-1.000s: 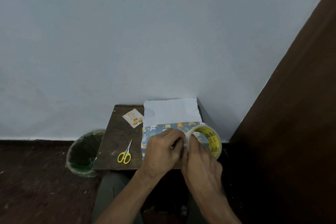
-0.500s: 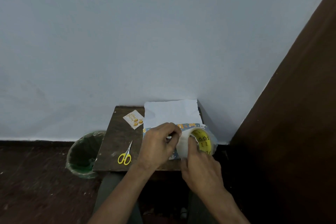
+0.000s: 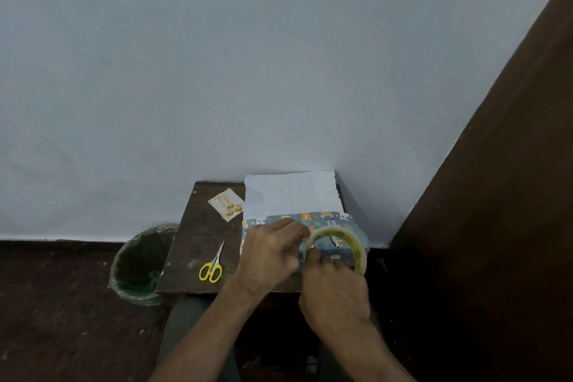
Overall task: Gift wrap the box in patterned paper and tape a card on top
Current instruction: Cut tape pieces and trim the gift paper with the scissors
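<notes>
The box (image 3: 305, 234), already covered in patterned paper (image 3: 325, 218), is lying on the right half of the bench (image 3: 198, 245), its long axis running left to right, with a white flap of the paper's reverse side sticking up behind it against the wall. The right hand (image 3: 336, 295) is gripping the tape roll (image 3: 336, 250) from the near side, fingers curled round its lower rim, and is holding the roll on edge over the right part of the box top. The left hand (image 3: 273, 253) is sitting just left of the roll, its fingers (image 3: 299, 231) bunched together at the roll's left rim; they seem to be pinching the loose tape end, though the strip itself is too faint to confirm. So the tape will be running leftward from the roll, along the box's long axis, and the left hand is the nearer one to draw it out. The card (image 3: 227, 204) is lying well apart at the far left of the bench, and the scissors (image 3: 214, 263) are lying nearer the front edge, left of the left hand.
</notes>
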